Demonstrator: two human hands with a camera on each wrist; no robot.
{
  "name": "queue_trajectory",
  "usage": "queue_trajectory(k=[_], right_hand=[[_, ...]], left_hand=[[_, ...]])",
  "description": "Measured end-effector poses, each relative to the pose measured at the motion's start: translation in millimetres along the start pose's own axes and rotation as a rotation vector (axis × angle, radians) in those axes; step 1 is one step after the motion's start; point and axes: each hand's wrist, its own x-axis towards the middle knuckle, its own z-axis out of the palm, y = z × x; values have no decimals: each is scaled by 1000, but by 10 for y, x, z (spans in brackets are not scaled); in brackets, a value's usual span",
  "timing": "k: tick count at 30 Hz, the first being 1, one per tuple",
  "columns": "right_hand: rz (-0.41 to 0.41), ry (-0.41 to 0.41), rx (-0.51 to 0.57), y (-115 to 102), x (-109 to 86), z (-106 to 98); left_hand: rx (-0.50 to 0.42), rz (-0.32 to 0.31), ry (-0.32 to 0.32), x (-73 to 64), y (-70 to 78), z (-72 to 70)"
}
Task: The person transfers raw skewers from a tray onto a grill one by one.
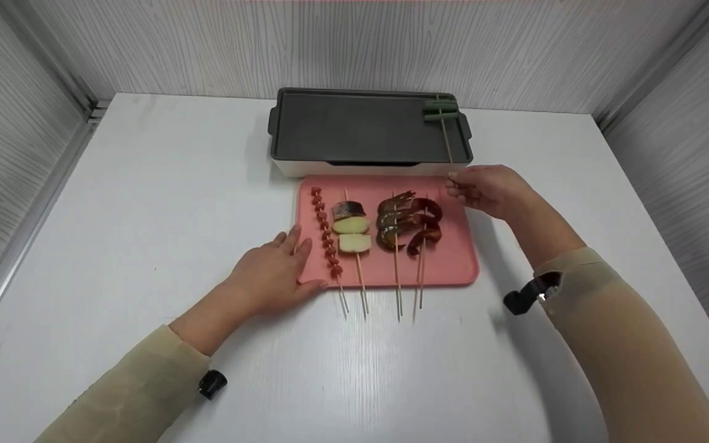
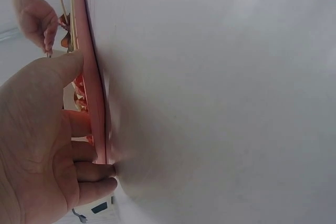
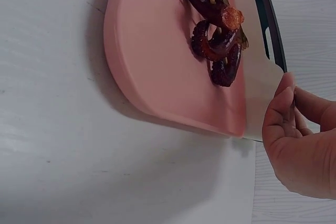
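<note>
My right hand [image 1: 484, 187] pinches the lower end of a green vegetable skewer [image 1: 445, 132], whose green pieces lie across the right end of the dark griddle [image 1: 354, 123]. In the right wrist view its thumb and fingertips meet. My left hand [image 1: 271, 274] rests at the near left corner of the pink tray [image 1: 453, 271], fingers fairly straight along the rim. On the tray, from left to right, lie a skewer of small red pieces [image 1: 324, 225], a skewer with fish and pale slices [image 1: 351, 226], a shrimp skewer [image 1: 394, 221] and an octopus-tentacle skewer [image 3: 220, 38].
The griddle's white base [image 1: 311, 168] stands right behind the tray, near the back edge of the white table [image 1: 176, 184]. Skewer sticks extend past the tray's front rim. Pale wood-grain panels [image 1: 176, 49] enclose the table at the back and sides.
</note>
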Motion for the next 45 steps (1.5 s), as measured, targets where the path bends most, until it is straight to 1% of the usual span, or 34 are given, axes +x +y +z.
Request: queue_trajectory(k=[8, 14, 18, 22, 26, 32, 34, 37, 41, 45], right_hand=[[16, -20, 36, 52, -23, -20], [16, -17, 26, 81, -115, -28], [5, -18, 0, 124, -230, -41], [-14, -20, -3, 186, -382, -51], [-20, -40, -23, 254, -537, -50], [5, -83, 15, 378, -775, -11], [15, -86, 22, 442, -848, 10], [62, -97, 26, 561, -940, 52], [115, -120, 33, 708, -1022, 125], [118, -147, 46, 797, -1049, 212]], left_hand=[[11, 4, -14, 18, -20, 0], [9, -3, -25, 34, -63, 1], [-2, -5, -30, 47, -91, -6], [4, 1, -21, 65, -129, -8], [7, 1, -19, 82, -173, -8], [10, 4, -2, 104, -209, -23], [11, 7, 3, 117, -217, -28], [15, 9, -8, 139, -225, -30], [9, 4, -34, 160, -234, -31], [6, 0, -38, 166, -253, -42]])
